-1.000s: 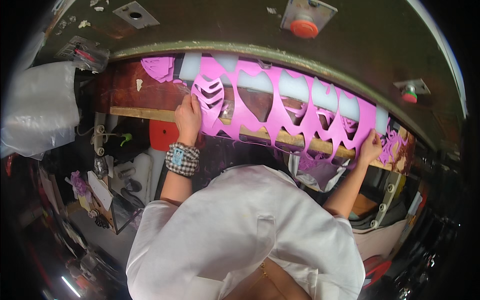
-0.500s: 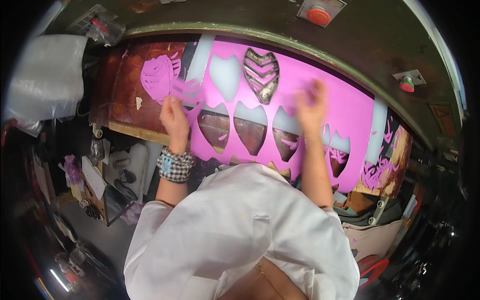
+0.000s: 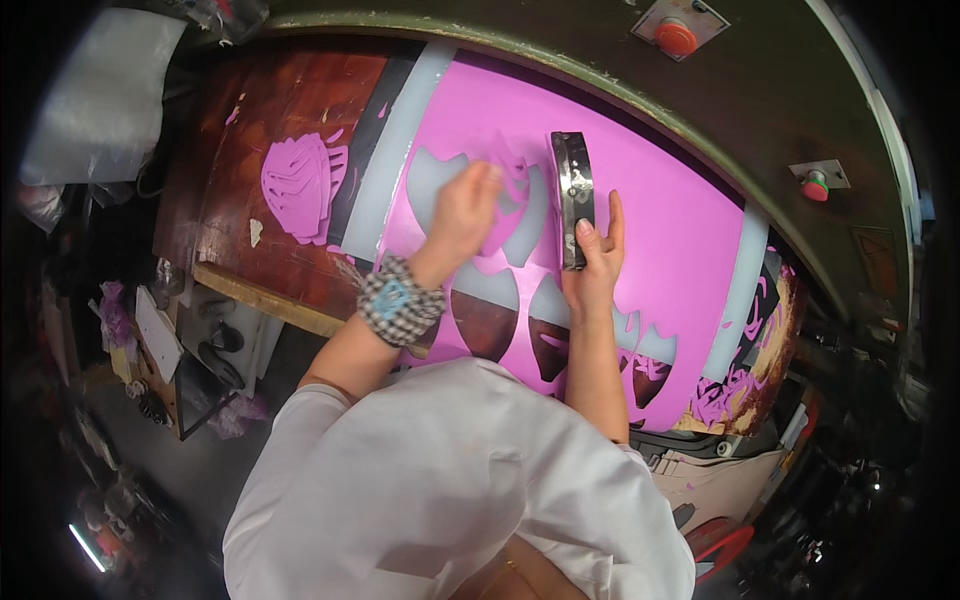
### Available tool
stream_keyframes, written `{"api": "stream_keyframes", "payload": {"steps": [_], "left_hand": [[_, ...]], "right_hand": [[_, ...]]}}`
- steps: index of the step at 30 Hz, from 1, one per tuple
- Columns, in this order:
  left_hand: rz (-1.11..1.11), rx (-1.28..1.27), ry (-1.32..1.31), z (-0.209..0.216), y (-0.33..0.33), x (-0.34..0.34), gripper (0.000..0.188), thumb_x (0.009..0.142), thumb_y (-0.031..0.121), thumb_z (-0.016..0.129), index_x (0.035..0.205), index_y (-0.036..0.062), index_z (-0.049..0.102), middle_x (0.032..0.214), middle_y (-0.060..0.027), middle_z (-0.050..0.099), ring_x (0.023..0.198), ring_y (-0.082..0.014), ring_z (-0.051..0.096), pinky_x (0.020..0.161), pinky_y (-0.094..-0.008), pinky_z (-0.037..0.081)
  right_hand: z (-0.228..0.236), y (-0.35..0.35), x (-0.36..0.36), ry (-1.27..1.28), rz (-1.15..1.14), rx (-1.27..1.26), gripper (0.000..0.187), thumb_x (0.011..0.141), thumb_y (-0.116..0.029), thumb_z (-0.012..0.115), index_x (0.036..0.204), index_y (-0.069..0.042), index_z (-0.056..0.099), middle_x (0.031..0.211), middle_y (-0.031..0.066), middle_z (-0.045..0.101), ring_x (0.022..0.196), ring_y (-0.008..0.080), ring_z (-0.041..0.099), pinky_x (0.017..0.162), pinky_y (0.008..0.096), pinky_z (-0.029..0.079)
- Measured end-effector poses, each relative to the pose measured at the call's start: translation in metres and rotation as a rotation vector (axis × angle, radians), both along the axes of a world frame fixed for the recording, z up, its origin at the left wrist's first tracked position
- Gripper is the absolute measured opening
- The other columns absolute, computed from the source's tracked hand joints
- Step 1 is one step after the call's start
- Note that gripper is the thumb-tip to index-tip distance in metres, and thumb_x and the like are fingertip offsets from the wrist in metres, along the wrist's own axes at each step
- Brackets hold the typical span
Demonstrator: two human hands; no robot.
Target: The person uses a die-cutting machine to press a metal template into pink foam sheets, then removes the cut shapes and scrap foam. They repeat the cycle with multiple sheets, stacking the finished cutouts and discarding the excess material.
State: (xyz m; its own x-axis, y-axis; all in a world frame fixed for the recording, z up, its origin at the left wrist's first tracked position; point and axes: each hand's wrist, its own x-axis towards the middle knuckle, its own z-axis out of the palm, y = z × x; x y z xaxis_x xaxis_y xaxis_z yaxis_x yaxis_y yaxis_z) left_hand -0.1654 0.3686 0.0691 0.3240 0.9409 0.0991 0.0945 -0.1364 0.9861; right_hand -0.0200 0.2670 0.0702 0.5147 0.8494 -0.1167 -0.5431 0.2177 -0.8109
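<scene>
Die (image 3: 573, 195) tipped edgewise, hands (image 3: 597, 262) apart, uncut pink sheet (image 3: 668, 215) open rightward

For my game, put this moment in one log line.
left hand: holds pink cutout | right hand: holds tipped metal cutter | pink sheet: holed

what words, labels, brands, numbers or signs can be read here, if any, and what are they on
None can be read.
Blue patch on the checked wristband: pale marks, too blurred to read.
Dark sign plate at the machine's right: too small and dim to read.
Plate behind the upper red button: no lettering I can make out.
Metal die and pink sheet: no lettering visible.
</scene>
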Motion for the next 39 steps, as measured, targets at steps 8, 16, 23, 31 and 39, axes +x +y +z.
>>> {"api": "stream_keyframes", "payload": {"steps": [8, 16, 23, 31, 39], "left_hand": [[-0.074, 0.161, 0.016, -0.005, -0.007, 0.05, 0.025, 0.092, 0.022, 0.053, 0.081, 0.0001, 0.051, 0.066, -0.0175, 0.054, 0.06, -0.034, 0.056, 0.056, -0.0416, 0.042], [-0.015, 0.081, 0.38, -0.003, 0.02, -0.039, 0.02, 0.09, 0.016, 0.049, 0.08, -0.0013, 0.052, 0.06, -0.013, 0.049, 0.054, -0.0152, 0.048, 0.053, -0.0326, 0.041], [0.098, 0.166, 0.335, -0.028, 0.009, -0.042, 0.021, 0.092, 0.018, 0.046, 0.085, 0.0005, 0.055, 0.065, -0.0197, 0.056, 0.063, -0.038, 0.058, 0.058, -0.0442, 0.043], [0.133, -0.012, -0.051, -0.034, 0.001, -0.067, 0.027, 0.095, 0.015, 0.038, 0.101, -0.0036, 0.057, 0.086, -0.0114, 0.06, 0.08, -0.0179, 0.054, 0.074, -0.0319, 0.043], [0.414, 0.055, 0.04, -0.052, -0.067, -0.177, 0.026, 0.094, 0.012, 0.038, 0.103, -0.0057, 0.055, 0.087, -0.01, 0.059, 0.081, -0.0157, 0.054, 0.074, -0.0298, 0.043]], "right_hand": [[-0.015, 0.003, 0.005, 0.005, 0.001, 0.004, 0.087, 0.084, -0.001, 0.065, 0.148, -0.004, 0.007, 0.126, 0.0267, 0.048, 0.108, 0.0248, 0.055, 0.091, 0.0339, 0.047], [0.011, -0.015, 0.026, -0.208, -0.18, -0.079, 0.086, 0.08, 0.001, 0.068, 0.147, -0.005, 0.014, 0.124, 0.0203, 0.051, 0.106, 0.0239, 0.057, 0.091, 0.0331, 0.048], [0.003, -0.015, 0.013, -1.229, -0.213, -0.346, 0.095, 0.067, -0.004, 0.078, 0.143, 0.001, 0.022, 0.13, 0.0221, 0.043, 0.119, 0.0321, 0.048, 0.101, 0.0386, 0.041], [-0.006, -0.032, 0.033, -1.224, -0.238, -0.304, 0.1, 0.071, -0.013, 0.077, 0.145, 0.004, 0.013, 0.143, 0.0269, 0.03, 0.134, 0.0377, 0.031, 0.109, 0.042, 0.03], [0.076, -0.109, 0.12, -1.165, -1.119, -0.261, 0.072, 0.098, -0.03, 0.042, 0.144, 0.01, 0.004, 0.151, 0.0281, 0.015, 0.142, 0.0336, 0.016, 0.114, 0.0417, 0.017]]}}
